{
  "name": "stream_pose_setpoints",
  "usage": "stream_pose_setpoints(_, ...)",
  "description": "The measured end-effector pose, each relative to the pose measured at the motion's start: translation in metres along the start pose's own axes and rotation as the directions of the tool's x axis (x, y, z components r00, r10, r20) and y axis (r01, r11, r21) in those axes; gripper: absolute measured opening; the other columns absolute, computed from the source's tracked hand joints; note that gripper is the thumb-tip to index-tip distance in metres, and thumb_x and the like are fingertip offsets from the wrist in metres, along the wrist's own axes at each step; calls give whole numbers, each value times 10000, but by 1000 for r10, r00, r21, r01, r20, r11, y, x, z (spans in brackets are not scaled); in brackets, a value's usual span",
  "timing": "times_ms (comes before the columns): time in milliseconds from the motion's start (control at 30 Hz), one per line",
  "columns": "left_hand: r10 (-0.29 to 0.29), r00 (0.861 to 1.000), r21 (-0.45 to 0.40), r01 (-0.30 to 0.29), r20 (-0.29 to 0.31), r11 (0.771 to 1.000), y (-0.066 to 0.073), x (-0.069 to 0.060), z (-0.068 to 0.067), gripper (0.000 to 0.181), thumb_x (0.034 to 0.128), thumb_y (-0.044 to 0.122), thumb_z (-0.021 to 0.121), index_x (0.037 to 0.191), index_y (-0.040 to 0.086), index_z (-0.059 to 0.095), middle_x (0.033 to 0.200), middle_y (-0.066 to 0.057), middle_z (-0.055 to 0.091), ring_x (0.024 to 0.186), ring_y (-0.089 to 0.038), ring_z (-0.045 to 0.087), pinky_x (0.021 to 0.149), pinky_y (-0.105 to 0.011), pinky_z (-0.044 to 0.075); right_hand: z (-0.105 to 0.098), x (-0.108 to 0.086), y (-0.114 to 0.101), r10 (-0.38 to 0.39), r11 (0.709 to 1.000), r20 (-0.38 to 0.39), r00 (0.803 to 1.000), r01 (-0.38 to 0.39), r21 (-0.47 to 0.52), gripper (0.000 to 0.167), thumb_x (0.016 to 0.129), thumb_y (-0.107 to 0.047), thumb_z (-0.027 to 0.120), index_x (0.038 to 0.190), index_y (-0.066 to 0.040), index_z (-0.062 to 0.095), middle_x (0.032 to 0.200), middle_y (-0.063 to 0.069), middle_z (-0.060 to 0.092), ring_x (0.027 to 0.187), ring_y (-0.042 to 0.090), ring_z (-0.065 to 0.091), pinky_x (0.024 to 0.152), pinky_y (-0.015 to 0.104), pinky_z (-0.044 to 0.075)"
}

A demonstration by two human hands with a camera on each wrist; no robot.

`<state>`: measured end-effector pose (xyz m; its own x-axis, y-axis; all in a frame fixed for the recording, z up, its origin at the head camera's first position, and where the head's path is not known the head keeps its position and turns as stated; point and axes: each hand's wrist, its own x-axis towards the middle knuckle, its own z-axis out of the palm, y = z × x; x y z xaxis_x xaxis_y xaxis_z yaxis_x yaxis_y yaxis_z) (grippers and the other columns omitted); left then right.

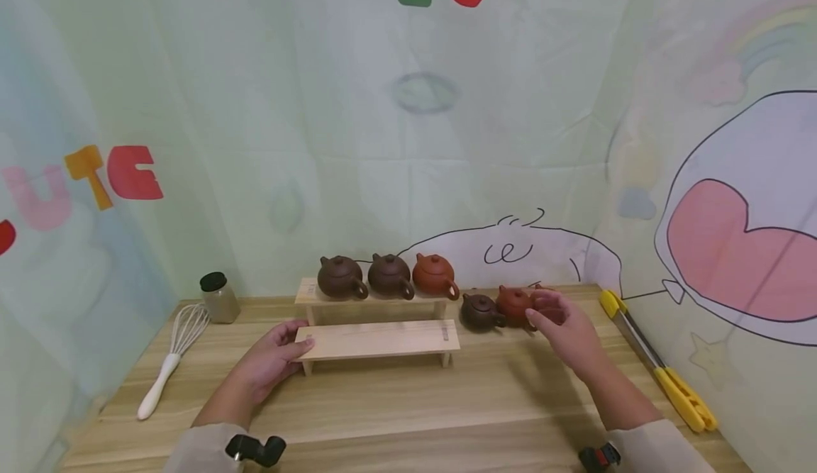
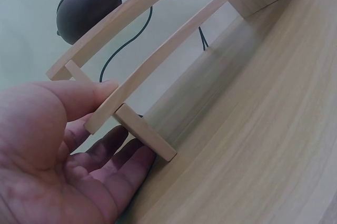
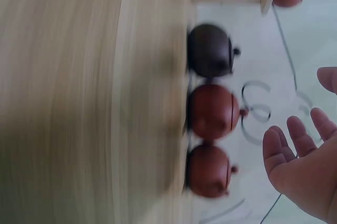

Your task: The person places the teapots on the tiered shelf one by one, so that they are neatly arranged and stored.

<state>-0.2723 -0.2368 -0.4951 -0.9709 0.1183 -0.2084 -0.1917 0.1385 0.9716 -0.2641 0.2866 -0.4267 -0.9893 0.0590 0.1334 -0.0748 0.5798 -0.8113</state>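
A low wooden stand (image 1: 376, 340) sits in front of a higher one (image 1: 376, 310); the left hand (image 1: 271, 359) grips its left end, thumb on top and fingers beside the leg (image 2: 147, 132). Two dark teapots (image 1: 340, 276) (image 1: 389, 275) and a red one (image 1: 434, 274) stand on the higher stand. To the right, on the table, are a dark teapot (image 1: 480, 312) and two red ones (image 3: 213, 111) (image 3: 209, 171). The right hand (image 1: 568, 331) is by the red teapots, fingers spread and slightly bent, apart from them in the right wrist view.
A white-handled whisk (image 1: 169, 366) and a black-lidded jar (image 1: 220, 298) are at the left of the table (image 1: 396, 416). Yellow tongs (image 1: 657, 359) lie along the right edge. A printed cloth (image 1: 383, 140) hangs behind.
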Motion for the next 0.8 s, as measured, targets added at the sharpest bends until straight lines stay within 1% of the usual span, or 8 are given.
stream_pose_setpoints(100,0,1000,0,0,-1,1000,0,0,0,653,1096,235,620,1616,-14,314,1666,-280,362,1355,-289,590,1183,-550,507,-12,5,11,32,999,-40,999,-33,-32,614,1032,-461,702,1511,-109,549,1458,190,646,1332,369,614,914,278,550)
stream_pose_setpoints(200,1,1000,0,-1,-4,1000,0,0,0,653,1093,235,624,1614,-14,317,1659,-281,370,1343,-283,598,1176,-545,514,-22,11,22,71,997,-48,996,-73,-34,681,1028,-492,696,1543,-86,512,1509,221,597,1377,405,580,917,299,568)
stream_pose_setpoints(267,2,1000,-1,-2,-5,1000,0,0,0,650,1093,231,623,1613,-13,318,1656,-282,372,1343,-284,597,1175,-545,515,-26,15,28,100,994,-50,994,-102,-36,718,1026,-502,693,1564,-76,483,1548,232,556,1410,418,554,961,345,584)
stream_pose_setpoints(367,4,1000,-3,-4,-4,1000,0,0,0,648,1093,229,623,1613,-13,319,1656,-285,372,1359,-301,590,1183,-558,504,-31,23,36,140,989,-55,989,-142,-39,736,1030,-474,699,1586,-57,455,1598,244,500,1453,437,509,1075,470,566)
stream_pose_setpoints(433,5,1000,-4,-5,-5,1000,0,0,0,649,1094,231,622,1614,-13,319,1658,-286,372,1370,-310,584,1191,-568,494,-32,28,39,167,984,-53,985,-169,-49,748,1025,-468,706,1591,-52,447,1626,242,470,1480,452,470,1144,557,519)
stream_pose_setpoints(500,5,1000,-4,-5,-6,1000,1,-1,1,651,1094,235,623,1614,-13,321,1657,-286,375,1369,-308,585,1192,-570,493,-33,35,42,187,980,-40,982,-189,-63,772,1020,-465,713,1602,-45,428,1653,253,433,1499,475,430,1184,613,470)
stream_pose_setpoints(633,4,1000,-8,-4,-6,1000,1,-1,1,653,1092,233,627,1613,-16,321,1653,-284,381,1346,-285,596,1176,-552,512,-29,49,51,209,972,-7,978,-208,-109,825,1007,-468,729,1616,-29,388,1678,283,376,1508,507,385,1212,660,412)
stream_pose_setpoints(800,1,1000,-8,-1,-5,1000,1,-2,1,656,1091,239,630,1613,-13,321,1658,-278,375,1345,-277,593,1163,-537,526,-20,65,68,227,964,-18,974,-228,-135,847,977,-446,769,1617,-40,392,1679,291,376,1531,509,363,1256,669,349)
